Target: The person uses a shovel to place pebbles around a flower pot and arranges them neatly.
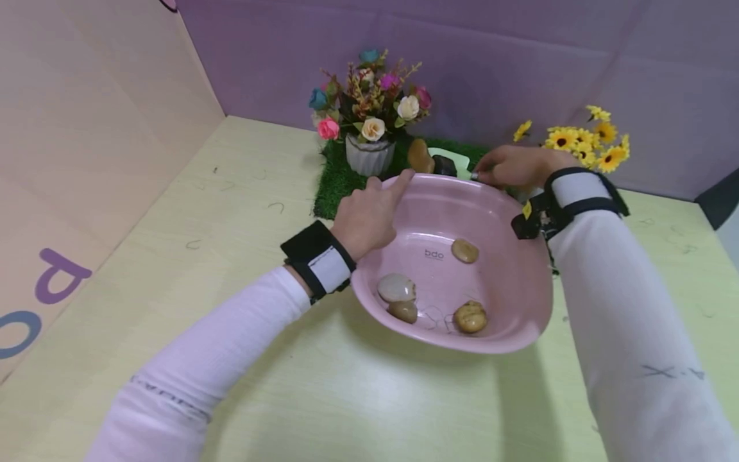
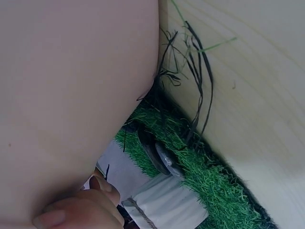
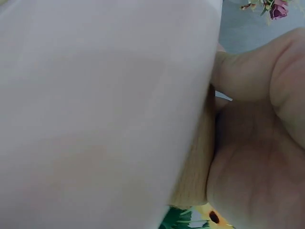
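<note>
A pink basin (image 1: 508,301) stands tilted over the table in the head view, with several smooth stones inside, among them a pale stone (image 1: 396,287) and a tan stone (image 1: 464,251). My left hand (image 1: 365,218) grips its left rim, the index finger stretched along the edge. Beyond the far rim, my right hand (image 1: 519,165) holds a light green spatula (image 1: 463,162); its wooden handle (image 3: 198,164) shows in the right wrist view, beside the basin wall. A dark stone (image 1: 444,165) overlaps the spatula head, with a brown stone (image 1: 419,156) to its left.
Behind the basin, a white pot (image 1: 369,157) of mixed artificial flowers stands on a green grass mat (image 1: 331,186). Yellow flowers (image 1: 583,144) rise behind the right hand. A purple backdrop (image 1: 491,64) closes off the far side, and dark loose strands (image 2: 195,71) lie at the mat's edge.
</note>
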The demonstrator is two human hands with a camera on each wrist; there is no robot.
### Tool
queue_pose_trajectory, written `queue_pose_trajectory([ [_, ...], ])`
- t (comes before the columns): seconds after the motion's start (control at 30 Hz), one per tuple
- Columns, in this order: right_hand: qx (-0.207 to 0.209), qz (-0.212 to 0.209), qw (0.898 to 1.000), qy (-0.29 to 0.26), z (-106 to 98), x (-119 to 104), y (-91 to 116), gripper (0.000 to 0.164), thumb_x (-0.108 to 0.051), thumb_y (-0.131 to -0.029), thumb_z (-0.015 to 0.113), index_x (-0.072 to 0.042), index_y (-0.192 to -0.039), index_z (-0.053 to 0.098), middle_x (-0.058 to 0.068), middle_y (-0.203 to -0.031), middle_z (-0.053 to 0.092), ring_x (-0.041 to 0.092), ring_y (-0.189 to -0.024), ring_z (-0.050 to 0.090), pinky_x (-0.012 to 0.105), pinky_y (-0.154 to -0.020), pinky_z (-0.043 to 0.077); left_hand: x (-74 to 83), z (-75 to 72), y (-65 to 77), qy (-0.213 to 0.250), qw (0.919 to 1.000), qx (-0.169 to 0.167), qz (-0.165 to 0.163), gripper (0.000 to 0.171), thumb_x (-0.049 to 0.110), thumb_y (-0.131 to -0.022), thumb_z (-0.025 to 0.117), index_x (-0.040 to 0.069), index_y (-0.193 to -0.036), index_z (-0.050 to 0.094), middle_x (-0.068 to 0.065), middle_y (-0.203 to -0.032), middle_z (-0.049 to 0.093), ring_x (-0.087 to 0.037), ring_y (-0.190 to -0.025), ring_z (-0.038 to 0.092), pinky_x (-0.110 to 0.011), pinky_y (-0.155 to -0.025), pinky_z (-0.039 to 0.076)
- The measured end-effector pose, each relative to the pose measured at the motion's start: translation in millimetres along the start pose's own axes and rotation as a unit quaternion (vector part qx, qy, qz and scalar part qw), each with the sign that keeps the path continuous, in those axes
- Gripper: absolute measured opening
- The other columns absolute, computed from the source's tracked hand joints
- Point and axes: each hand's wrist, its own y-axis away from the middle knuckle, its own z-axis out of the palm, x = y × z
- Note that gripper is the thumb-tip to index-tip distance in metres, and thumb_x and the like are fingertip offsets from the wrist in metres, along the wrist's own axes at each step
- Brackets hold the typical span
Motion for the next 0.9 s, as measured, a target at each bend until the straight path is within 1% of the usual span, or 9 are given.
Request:
queue_pose_trajectory([
  [0.13,-0.006,0.006,1.0,-0.017,3,4,-2,0.054,-0.029,-0.105,0.035,0.001,-0.15,0.034,0.028,-0.153,0.034,0.049,-0.139,0.034,0.067,-0.111,0.031,0.1,0.5,-0.6,0.002,1.0,0.001,0.001,0.087,0.014,-0.089,0.066,0.03,-0.159,0.016,-0.023,-0.12,0.055,-0.029,-0.07,0.061,-0.038,-0.054,0.054],
  [0.2,-0.012,0.008,1.0,-0.024,4,7,-3,0.053,-0.024,-0.104,0.035,0.002,-0.15,0.034,0.028,-0.153,0.034,0.049,-0.139,0.034,0.066,-0.111,0.031,-0.1,0.7,-0.8,0.002,1.0,0.002,0.001,0.087,0.014,-0.089,0.066,0.03,-0.159,0.016,-0.023,-0.119,0.055,-0.029,-0.069,0.06,-0.038,-0.053,0.053],
  [0.37,-0.032,0.007,0.999,-0.035,5,11,-2,0.055,-0.011,-0.097,0.037,0.001,-0.15,0.034,0.027,-0.152,0.036,0.047,-0.137,0.037,0.063,-0.109,0.037,-0.8,0.4,-0.7,0.005,1.0,0.004,0.0,0.087,0.014,-0.089,0.067,0.03,-0.158,0.017,-0.023,-0.119,0.055,-0.028,-0.069,0.059,-0.038,-0.053,0.053],
  [0.5,-0.041,0.005,0.998,-0.04,5,10,-3,0.058,-0.008,-0.093,0.038,0.001,-0.15,0.034,0.027,-0.151,0.036,0.045,-0.134,0.04,0.061,-0.107,0.04,-0.7,0.7,-1.0,0.007,1.0,0.002,0.001,0.086,0.014,-0.09,0.066,0.03,-0.158,0.016,-0.022,-0.12,0.055,-0.027,-0.069,0.059,-0.037,-0.053,0.053],
  [0.77,-0.049,0.006,0.998,-0.034,3,7,-4,0.058,-0.006,-0.093,0.039,0.001,-0.149,0.035,0.027,-0.151,0.037,0.044,-0.134,0.04,0.062,-0.107,0.039,0.7,0.4,-1.5,0.006,1.0,0.001,0.002,0.087,0.013,-0.089,0.066,0.031,-0.158,0.015,-0.022,-0.119,0.055,-0.027,-0.068,0.058,-0.037,-0.053,0.053],
  [0.9,-0.062,0.009,0.996,-0.058,2,3,-4,0.056,-0.007,-0.095,0.038,0.001,-0.151,0.033,0.027,-0.152,0.035,0.044,-0.135,0.039,0.063,-0.108,0.038,0.5,0.7,-1.8,0.005,1.0,-0.001,0.0,0.087,0.014,-0.089,0.066,0.03,-0.158,0.015,-0.022,-0.119,0.055,-0.027,-0.068,0.059,-0.037,-0.053,0.053],
])
